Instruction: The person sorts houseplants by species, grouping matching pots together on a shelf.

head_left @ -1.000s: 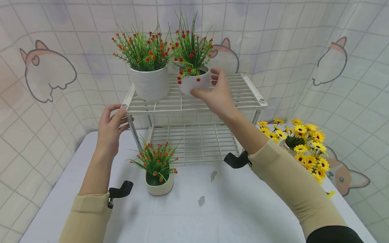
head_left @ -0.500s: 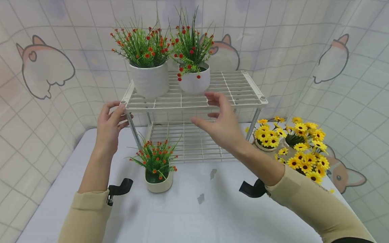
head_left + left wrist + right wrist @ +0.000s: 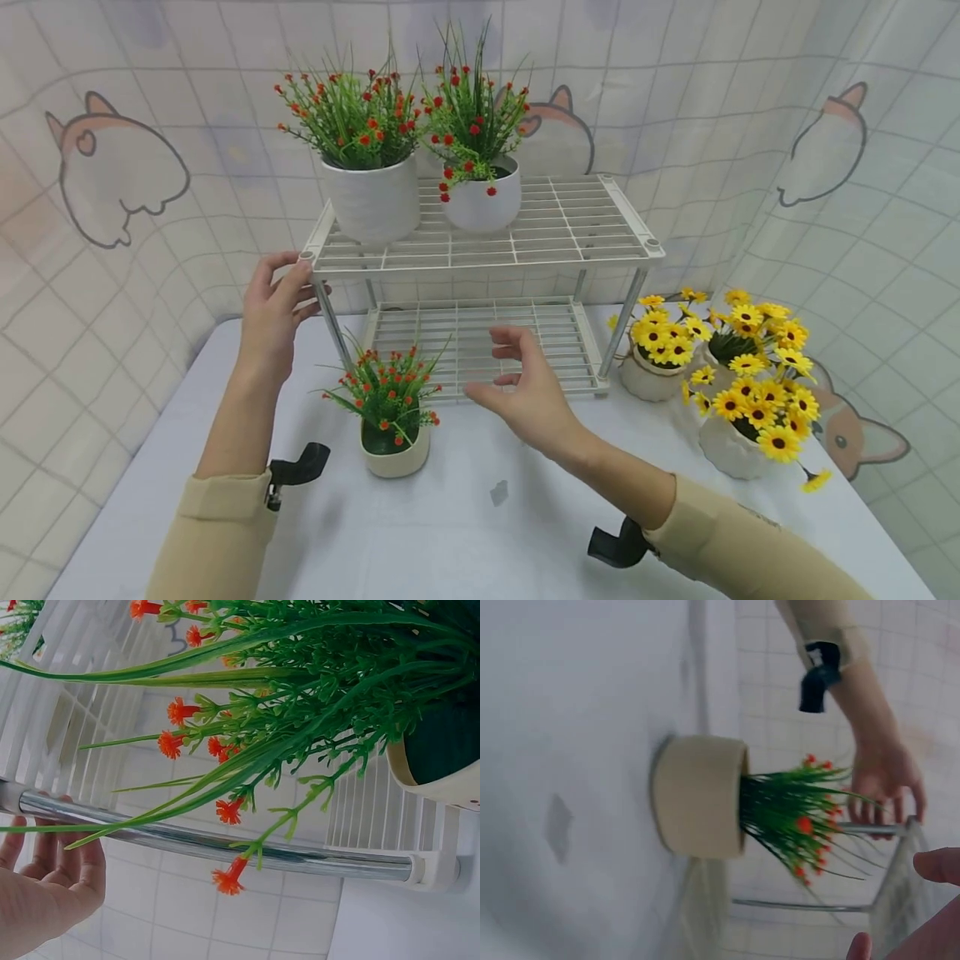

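My left hand [image 3: 273,312] grips the front left corner of a white two-tier wire shelf rack [image 3: 577,218], thumb on the corner and fingers behind the metal post [image 3: 225,841]. My right hand [image 3: 528,396] is in the air before the lower tier, fingers loosely bent and holding nothing. To its left, a cream pot of red-flowered grass [image 3: 395,458] stands on the table; the right wrist view shows this cream pot [image 3: 701,796] side-on. On the top tier are a larger white flowerpot [image 3: 375,202] and a smaller white flowerpot [image 3: 483,202], both with red-flowered plants.
Right of the rack, pots of yellow daisies [image 3: 738,446] stand on the white-covered table [image 3: 450,550], one close to the rack's right post. A tile-patterned curtain [image 3: 697,108] with cartoon animals hangs behind and at the sides.
My right hand has let go of the smaller white flowerpot on the top tier and moved down before the lower tier. My left hand has stayed on the rack's corner.
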`<action>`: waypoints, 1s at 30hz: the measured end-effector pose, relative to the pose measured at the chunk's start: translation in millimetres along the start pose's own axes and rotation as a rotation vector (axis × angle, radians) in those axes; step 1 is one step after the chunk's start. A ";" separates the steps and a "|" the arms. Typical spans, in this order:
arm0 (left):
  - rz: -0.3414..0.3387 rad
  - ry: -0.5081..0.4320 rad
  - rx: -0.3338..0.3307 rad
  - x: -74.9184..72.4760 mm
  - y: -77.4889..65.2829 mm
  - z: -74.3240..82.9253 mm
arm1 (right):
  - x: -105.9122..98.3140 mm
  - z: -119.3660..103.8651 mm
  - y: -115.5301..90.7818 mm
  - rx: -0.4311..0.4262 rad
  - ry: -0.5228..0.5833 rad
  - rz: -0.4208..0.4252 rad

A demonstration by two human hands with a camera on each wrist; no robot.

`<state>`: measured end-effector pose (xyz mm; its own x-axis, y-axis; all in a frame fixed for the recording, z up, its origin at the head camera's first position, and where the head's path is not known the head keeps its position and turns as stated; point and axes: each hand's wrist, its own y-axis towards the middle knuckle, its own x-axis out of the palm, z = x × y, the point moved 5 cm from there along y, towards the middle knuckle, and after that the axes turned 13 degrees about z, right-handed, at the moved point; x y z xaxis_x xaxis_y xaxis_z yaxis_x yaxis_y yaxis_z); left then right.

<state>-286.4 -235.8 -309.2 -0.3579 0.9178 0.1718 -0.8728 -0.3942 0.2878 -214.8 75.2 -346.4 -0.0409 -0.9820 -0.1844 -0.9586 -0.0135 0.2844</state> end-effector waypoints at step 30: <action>0.013 0.020 0.017 -0.1 -1.8 -0.3 | 120.5 105.8 -41.6 0.205 -0.025 0.004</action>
<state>-284.8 -235.2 -309.9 -0.3757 0.9135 0.1564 -0.8626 -0.4063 0.3015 -209.7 -22.6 -480.1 -0.0493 -0.9770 -0.2072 -0.9956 0.0316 0.0882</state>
